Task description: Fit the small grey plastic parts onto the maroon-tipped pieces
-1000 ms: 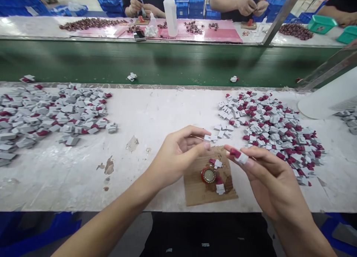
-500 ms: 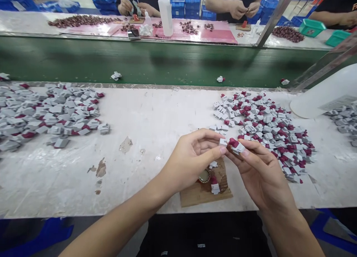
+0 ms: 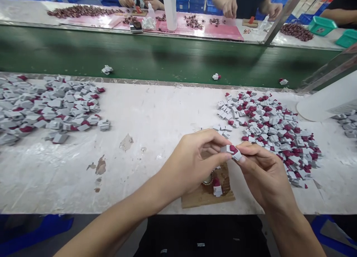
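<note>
My left hand [image 3: 192,160] pinches a small grey plastic piece [image 3: 225,148] between thumb and fingers. In my right hand [image 3: 264,175] is a grey-and-maroon piece [image 3: 237,154], gripped by thumb and forefinger. The two pieces meet edge to edge; whether they are joined I cannot tell. Below the hands lies a brown cardboard square [image 3: 195,200] with a wet dark stain. On it rest a round cap-like dish [image 3: 208,179], partly behind my left hand, and another grey-and-maroon piece [image 3: 217,188].
Heaps of grey-and-maroon pieces lie at right [image 3: 267,119] and left [image 3: 55,108]. A large white bottle [image 3: 329,97] lies at right. A green conveyor belt [image 3: 167,60] carries a few pieces. Beyond it, co-workers' hands [image 3: 230,7] are busy over a pink sheet [image 3: 184,32].
The grey piece in my left hand and the grey-and-maroon piece in my right have come together from a small gap. Pieces on the belt have shifted slightly left. A co-worker's hands have parted.
</note>
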`<action>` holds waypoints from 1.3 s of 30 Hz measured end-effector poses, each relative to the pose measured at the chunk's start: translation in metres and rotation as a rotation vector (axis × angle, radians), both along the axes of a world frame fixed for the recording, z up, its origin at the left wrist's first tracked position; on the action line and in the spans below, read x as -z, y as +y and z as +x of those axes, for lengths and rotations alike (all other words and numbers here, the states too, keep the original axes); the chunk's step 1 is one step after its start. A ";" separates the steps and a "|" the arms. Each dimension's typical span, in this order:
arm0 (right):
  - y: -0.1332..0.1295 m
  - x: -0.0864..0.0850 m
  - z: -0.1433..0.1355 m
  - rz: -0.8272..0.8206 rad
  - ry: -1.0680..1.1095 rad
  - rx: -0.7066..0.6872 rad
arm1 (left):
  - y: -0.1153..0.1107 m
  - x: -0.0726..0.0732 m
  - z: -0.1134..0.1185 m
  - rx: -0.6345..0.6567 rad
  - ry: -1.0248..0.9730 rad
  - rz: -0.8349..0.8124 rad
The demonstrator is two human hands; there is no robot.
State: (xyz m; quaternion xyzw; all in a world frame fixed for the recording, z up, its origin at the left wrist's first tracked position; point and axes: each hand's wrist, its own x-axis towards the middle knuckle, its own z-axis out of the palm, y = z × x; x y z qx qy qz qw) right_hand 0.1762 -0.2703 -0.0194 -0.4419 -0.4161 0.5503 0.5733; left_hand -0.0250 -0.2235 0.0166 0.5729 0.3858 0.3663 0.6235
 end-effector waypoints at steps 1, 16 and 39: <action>0.001 0.000 0.001 0.014 0.011 -0.016 | 0.001 -0.003 -0.002 0.018 0.012 0.026; 0.089 -0.024 0.005 0.098 -0.714 -0.031 | 0.055 0.007 -0.034 -0.182 0.137 0.084; 0.155 -0.058 0.012 -0.035 -0.711 -0.104 | 0.256 0.038 -0.047 -0.738 0.786 0.214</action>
